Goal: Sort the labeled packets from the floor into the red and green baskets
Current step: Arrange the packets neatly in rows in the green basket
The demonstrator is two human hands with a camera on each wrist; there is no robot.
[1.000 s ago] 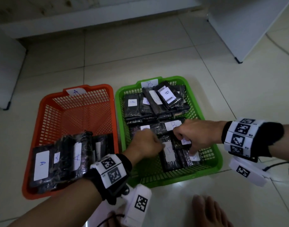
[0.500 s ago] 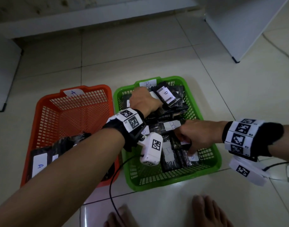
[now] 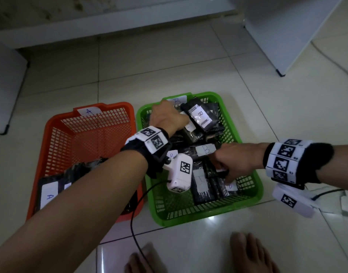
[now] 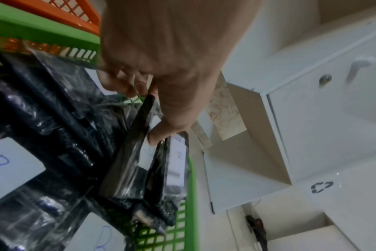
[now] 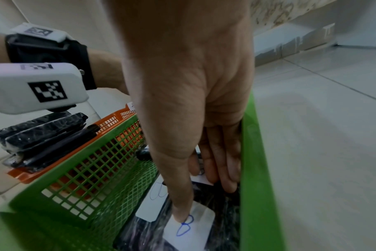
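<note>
The green basket (image 3: 208, 219) tagged B holds several black packets with white B labels. My left hand (image 3: 167, 119) is at its far end, beside a barcode packet (image 3: 200, 116). In the left wrist view my left hand (image 4: 145, 117) pinches a black packet (image 4: 129, 161) standing on edge, thumb against fingers. My right hand (image 3: 228, 166) is in the near right part. In the right wrist view my right hand (image 5: 204, 203) has its thumb on a B-labelled packet (image 5: 189, 229) and its fingers tucked down behind it. The red basket (image 3: 56, 123) tagged A holds A packets (image 3: 49, 192) at its near end.
The two baskets stand side by side on pale floor tiles. A white cabinet (image 3: 287, 32) is at the back right and white furniture (image 3: 3, 85) at the left. Bare feet (image 3: 248, 253) and a black cable (image 3: 137, 213) lie in front of the baskets.
My left hand has moved from the middle of the green basket to its far end and taken hold of a packet there. My right hand has stayed in place.
</note>
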